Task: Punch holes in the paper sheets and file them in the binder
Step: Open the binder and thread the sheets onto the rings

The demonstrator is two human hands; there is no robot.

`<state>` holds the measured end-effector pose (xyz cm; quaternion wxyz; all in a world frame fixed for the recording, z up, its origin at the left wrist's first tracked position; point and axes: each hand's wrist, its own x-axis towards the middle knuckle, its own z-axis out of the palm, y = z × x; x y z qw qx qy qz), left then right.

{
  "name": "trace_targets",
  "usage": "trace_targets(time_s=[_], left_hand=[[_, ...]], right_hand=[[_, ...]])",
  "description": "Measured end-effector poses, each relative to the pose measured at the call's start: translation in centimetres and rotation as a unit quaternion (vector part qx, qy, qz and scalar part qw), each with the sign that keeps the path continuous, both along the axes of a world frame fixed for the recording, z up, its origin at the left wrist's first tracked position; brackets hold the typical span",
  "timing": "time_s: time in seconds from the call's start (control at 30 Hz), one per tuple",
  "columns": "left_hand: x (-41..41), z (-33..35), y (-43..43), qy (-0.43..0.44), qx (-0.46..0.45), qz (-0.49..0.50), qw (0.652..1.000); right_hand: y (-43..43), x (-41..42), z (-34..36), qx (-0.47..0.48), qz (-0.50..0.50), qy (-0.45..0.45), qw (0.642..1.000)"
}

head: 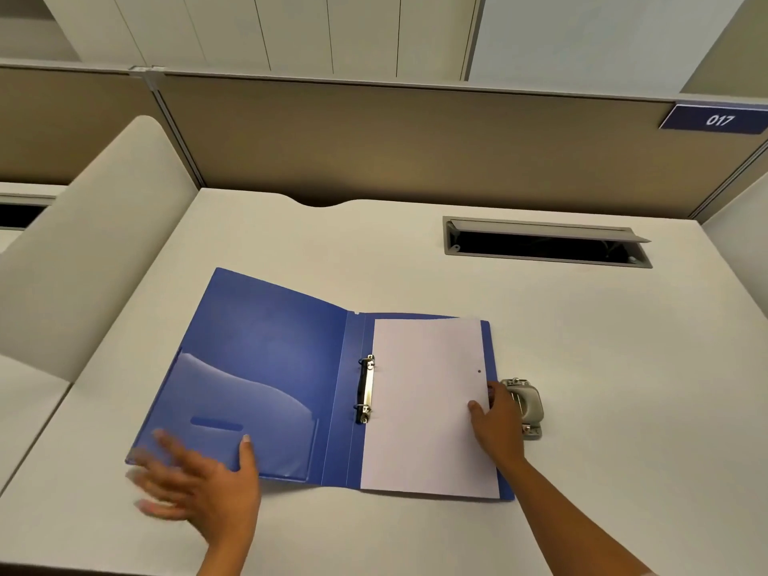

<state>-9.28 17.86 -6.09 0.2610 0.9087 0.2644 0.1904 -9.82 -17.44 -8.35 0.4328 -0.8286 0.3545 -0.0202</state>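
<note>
One open blue binder with two rings, one paper stack, one hole punch. Right hand pinches the paper's edge; left hand is spread, holding nothing.

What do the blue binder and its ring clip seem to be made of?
The binder looks like thin, semi-glossy plastic: it shows soft reflections, and its inner pocket is translucent. The ring clip looks like polished metal, probably steel, from its bright silvery shine.
</note>
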Motion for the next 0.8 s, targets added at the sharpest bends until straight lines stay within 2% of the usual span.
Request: trace_targets(time_s=[0.07, 0.13, 0.2, 0.27, 0.4, 0.6, 0.7, 0.8], left_hand=[[0.5, -0.6, 0.6, 0.049, 0.125, -0.146, 0.98], [1.4, -1.4, 0.8, 0.092, 0.198, -0.275, 0.936], [2.9, -2.1, 0.3, 0.139, 0.221, -0.367, 0.893], [4.8, -2.2, -1.0, 0.157, 0.225, -0.417, 0.866], [8.9, -0.3, -4.0, 0.196, 0.171, -0.443, 0.858], [12.8, -0.1, -7.3, 0.208, 0.029, -0.482, 0.851], [13.5, -0.8, -8.2, 0.209, -0.016, -0.493, 0.844], [13.9, -1.4, -8.9, 0.212, -0.057, -0.494, 0.841]], right_hand=[[0.3, -0.1, -0.4, -0.062, 0.01, -0.019, 0.998], [0.6, 0.1, -0.6, -0.102, 0.039, -0.038, 0.993], [1.2, 0.6, -0.7, -0.1, 0.085, -0.066, 0.989], [2.1, 1.6, -0.8, -0.105, 0.132, -0.082, 0.982], [4.4, 4.1, -0.6, -0.111, 0.203, -0.059, 0.971], [7.7, 7.6, 0.0, -0.032, 0.287, -0.057, 0.956], [9.0, 9.0, 0.2, 0.031, 0.303, -0.066, 0.95], [9.6, 9.9, -0.2, 0.043, 0.314, -0.049, 0.947]])
